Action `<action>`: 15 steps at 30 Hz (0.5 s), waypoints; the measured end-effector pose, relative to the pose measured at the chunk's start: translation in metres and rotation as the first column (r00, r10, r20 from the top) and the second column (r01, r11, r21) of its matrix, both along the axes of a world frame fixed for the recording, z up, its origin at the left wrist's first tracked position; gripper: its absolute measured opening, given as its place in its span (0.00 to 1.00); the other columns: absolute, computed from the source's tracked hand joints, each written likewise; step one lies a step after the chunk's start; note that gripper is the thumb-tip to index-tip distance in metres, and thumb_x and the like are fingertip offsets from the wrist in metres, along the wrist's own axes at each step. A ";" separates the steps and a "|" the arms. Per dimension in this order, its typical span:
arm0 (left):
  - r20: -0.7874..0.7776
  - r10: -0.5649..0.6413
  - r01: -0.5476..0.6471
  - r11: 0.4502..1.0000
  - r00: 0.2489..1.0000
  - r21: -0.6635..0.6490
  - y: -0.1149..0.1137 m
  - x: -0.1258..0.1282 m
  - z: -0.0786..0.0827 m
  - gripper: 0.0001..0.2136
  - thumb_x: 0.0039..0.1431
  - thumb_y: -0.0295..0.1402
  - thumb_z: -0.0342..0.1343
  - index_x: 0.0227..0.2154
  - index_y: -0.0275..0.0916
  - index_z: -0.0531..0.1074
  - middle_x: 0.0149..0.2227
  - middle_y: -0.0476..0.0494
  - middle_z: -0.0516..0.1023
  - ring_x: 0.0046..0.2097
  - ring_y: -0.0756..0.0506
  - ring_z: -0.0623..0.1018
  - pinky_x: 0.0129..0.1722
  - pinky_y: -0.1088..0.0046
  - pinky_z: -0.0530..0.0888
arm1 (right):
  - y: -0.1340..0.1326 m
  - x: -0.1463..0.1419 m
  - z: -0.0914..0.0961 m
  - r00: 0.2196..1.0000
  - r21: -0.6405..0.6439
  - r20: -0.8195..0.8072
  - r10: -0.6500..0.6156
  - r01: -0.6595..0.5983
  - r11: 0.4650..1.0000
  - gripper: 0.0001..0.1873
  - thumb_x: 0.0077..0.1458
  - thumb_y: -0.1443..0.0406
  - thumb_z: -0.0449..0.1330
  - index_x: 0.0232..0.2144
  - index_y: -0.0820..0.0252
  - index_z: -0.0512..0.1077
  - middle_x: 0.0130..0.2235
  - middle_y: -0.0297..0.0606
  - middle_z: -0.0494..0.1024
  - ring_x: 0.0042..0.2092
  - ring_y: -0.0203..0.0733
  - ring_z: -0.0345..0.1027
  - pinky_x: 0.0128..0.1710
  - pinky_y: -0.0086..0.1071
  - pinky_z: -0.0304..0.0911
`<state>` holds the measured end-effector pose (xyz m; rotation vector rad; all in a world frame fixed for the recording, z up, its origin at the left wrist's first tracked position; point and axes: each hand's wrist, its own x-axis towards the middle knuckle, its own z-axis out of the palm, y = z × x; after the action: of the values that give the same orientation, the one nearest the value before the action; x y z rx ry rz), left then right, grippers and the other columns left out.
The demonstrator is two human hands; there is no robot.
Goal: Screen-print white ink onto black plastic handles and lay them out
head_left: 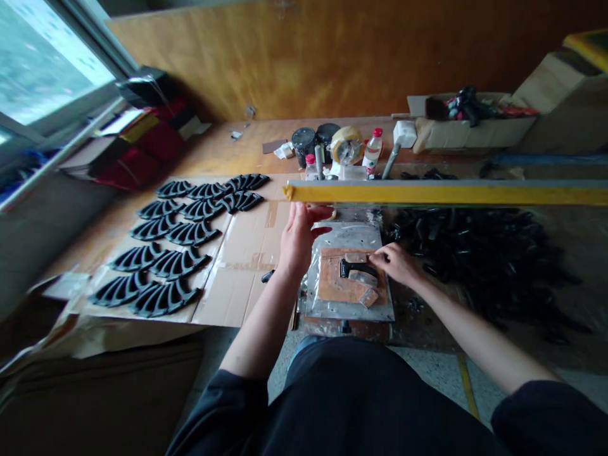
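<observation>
A black curved plastic part (358,268) lies on a brown wooden board (330,288), which rests on a grey metal plate (346,310). Small clear blocks sit beside the part. My right hand (398,263) is at the board's upper right corner, fingers closed in a pinch close to the part's right end; a dark bit shows among the fingers, too small to name. Over the plate's upper left edge, my left hand (297,239) is raised with thumb and fingers apart, just below a yellow and grey bar (427,192). Nothing shows in its grasp.
Several black fan-shaped pieces (164,294) lie in rows on flat cardboard (237,288) to the left. A heap of loose black parts (479,253) covers the right side. Behind the bar stand black tubs (304,144), a tape roll (346,145), a red-capped bottle (373,152) and an open carton (475,135).
</observation>
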<state>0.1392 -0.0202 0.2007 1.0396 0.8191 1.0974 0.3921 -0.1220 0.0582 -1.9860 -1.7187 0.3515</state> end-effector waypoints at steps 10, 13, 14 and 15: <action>-0.014 -0.293 0.213 0.726 0.956 -0.654 -0.110 -0.007 -0.109 0.22 0.55 0.53 0.53 0.38 0.37 0.69 0.37 0.39 0.78 0.37 0.45 0.79 0.33 0.69 0.76 | -0.029 -0.105 0.020 0.949 0.011 0.042 0.312 -0.312 0.950 0.08 0.63 0.64 0.52 0.36 0.58 0.70 0.39 0.41 0.76 0.45 0.42 0.67 0.47 0.33 0.61; -0.260 -0.148 -0.036 0.806 0.954 -0.591 -0.091 -0.052 -0.128 0.21 0.54 0.51 0.53 0.37 0.37 0.68 0.31 0.43 0.77 0.28 0.49 0.77 0.25 0.75 0.72 | -0.040 -0.048 0.015 0.939 -0.061 0.108 0.327 -0.322 0.945 0.13 0.61 0.72 0.49 0.39 0.57 0.72 0.44 0.39 0.76 0.49 0.39 0.65 0.50 0.30 0.59; -0.408 -0.081 -0.158 0.841 0.910 -0.518 -0.080 -0.073 -0.135 0.21 0.54 0.52 0.51 0.36 0.37 0.68 0.27 0.46 0.76 0.24 0.50 0.74 0.22 0.76 0.70 | -0.044 -0.019 0.010 0.958 -0.136 0.190 0.213 -0.189 0.973 0.15 0.59 0.75 0.49 0.39 0.58 0.73 0.44 0.40 0.76 0.49 0.40 0.65 0.49 0.31 0.60; -0.540 -0.048 -0.239 0.861 0.841 -0.449 -0.069 -0.095 -0.143 0.21 0.55 0.53 0.48 0.34 0.37 0.67 0.24 0.48 0.74 0.21 0.51 0.72 0.21 0.76 0.68 | -0.049 0.011 0.004 0.947 -0.247 0.298 0.116 -0.041 0.968 0.17 0.57 0.77 0.49 0.40 0.59 0.74 0.44 0.42 0.76 0.49 0.41 0.65 0.48 0.32 0.60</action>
<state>0.0441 -0.0887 0.0581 0.8591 1.5403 0.6040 0.4032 -0.1714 0.0624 -2.2452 -2.0381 0.2955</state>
